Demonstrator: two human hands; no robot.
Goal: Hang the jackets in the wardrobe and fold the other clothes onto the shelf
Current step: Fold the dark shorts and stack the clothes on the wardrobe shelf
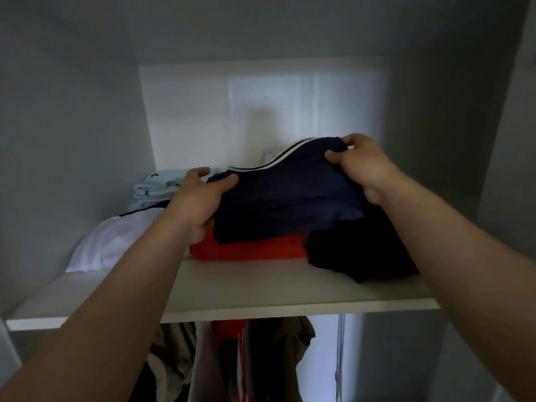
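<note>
Both hands on the folded navy garment (287, 195) — our left hand (197, 201) pinches its left edge, right hand (362, 166) pinches the far right corner. It sits atop a red folded item (249, 250) on the wardrobe shelf (261, 288), black clothing (356, 250) just right, white garment (110, 245) and pale blue stack (156, 187) left — jackets (232, 358) hang below.

No text, label, brand or number can be read anywhere in the view
</note>
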